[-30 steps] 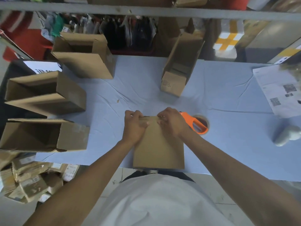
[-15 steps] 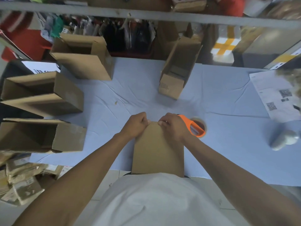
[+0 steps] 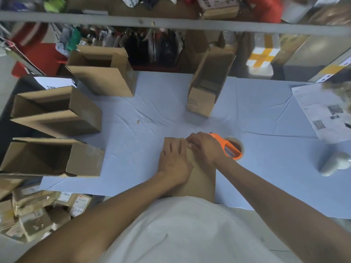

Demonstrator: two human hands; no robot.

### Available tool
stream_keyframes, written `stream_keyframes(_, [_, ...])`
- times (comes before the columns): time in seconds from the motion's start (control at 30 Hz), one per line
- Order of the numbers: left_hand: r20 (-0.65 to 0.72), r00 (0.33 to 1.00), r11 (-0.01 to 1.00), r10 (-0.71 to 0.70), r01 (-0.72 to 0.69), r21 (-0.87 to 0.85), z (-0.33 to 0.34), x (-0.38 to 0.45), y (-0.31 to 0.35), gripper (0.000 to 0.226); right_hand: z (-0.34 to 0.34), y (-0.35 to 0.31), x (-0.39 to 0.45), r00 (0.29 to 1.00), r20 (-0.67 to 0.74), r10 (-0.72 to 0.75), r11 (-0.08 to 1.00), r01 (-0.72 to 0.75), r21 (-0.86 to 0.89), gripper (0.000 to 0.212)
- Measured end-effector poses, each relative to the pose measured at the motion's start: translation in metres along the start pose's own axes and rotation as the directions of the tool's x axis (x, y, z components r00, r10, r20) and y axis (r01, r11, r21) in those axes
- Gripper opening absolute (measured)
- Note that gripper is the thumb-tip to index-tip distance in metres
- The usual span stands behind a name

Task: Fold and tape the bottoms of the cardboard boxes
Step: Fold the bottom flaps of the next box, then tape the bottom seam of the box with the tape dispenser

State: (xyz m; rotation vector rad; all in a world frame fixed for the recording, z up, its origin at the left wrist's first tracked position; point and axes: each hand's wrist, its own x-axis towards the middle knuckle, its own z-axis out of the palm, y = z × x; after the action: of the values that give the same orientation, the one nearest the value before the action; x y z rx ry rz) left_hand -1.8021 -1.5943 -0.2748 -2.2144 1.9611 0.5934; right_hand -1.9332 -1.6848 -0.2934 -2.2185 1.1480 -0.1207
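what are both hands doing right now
Left hand: open, flat on the box.
Right hand: on the box's far edge, fingers curled; grip unclear.

left hand [image 3: 173,160] flat on cardboard box [image 3: 199,177], right hand [image 3: 204,149] at its edge.

Brown cardboard box [image 3: 197,173] at lower centre of frame, stood against the person's front, top face closed flat under both hands. Orange tape dispenser [image 3: 230,148] just right of it on the cloth, tape roll lying flat. Four more boxes: three open ones on their sides at left [image 3: 83,160] [image 3: 83,112] [image 3: 112,80], one tilted open at upper centre [image 3: 207,88].
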Motion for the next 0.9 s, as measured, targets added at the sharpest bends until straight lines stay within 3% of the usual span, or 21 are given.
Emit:
stream_keyframes(0.17, [0.039,0.999,0.992,0.025,-0.020,-0.123,-0.010,0.019,0.002,0.094,0.001,-0.006,-0.004,0.989,-0.067,0.128,0.992,-0.128,0.008,0.018])
stream_keyframes(0.3, [0.068,0.968,0.967,0.241,-0.233,-0.103,-0.022,0.034,-0.013,0.091,0.010,-0.012,-0.018,0.936,-0.146,0.322,0.944,-0.328,-0.024,0.018])
stream_keyframes(0.37, [0.055,0.937,0.937,0.345,-0.341,-0.078,-0.020,0.034,-0.016,0.083,0.013,-0.018,-0.026,0.898,-0.122,0.423,0.905,-0.425,0.005,0.022])
stream_keyframes(0.43, [0.052,0.930,0.930,0.364,-0.360,-0.075,-0.010,0.026,-0.013,0.078,0.018,-0.020,-0.035,0.893,-0.076,0.444,0.896,-0.442,0.044,0.025])
stream_keyframes(0.5, [0.076,0.931,0.934,0.358,-0.355,-0.053,0.003,0.020,-0.010,0.082,0.020,-0.013,-0.043,0.879,-0.142,0.454,0.889,-0.459,0.003,0.027])
stream_keyframes(0.63, [0.059,0.926,0.928,0.372,-0.372,-0.009,0.010,0.021,-0.012,0.082,0.014,0.017,-0.062,0.774,-0.218,0.595,0.760,-0.630,-0.160,0.052])
stream_keyframes(0.73, [0.043,0.932,0.932,0.361,-0.360,-0.029,0.012,0.019,-0.009,0.082,0.007,0.031,-0.061,0.823,-0.091,0.561,0.807,-0.568,-0.159,0.062])
stream_keyframes(0.83, [0.064,0.939,0.940,0.339,-0.335,-0.056,0.012,0.016,0.001,0.085,-0.003,0.041,-0.059,0.948,0.001,0.319,0.946,-0.319,-0.060,0.081])
stream_keyframes(0.9, [0.088,0.932,0.935,0.353,-0.348,-0.062,0.010,0.014,0.011,0.087,-0.010,0.052,-0.061,0.959,-0.002,0.285,0.956,-0.284,-0.077,0.084])
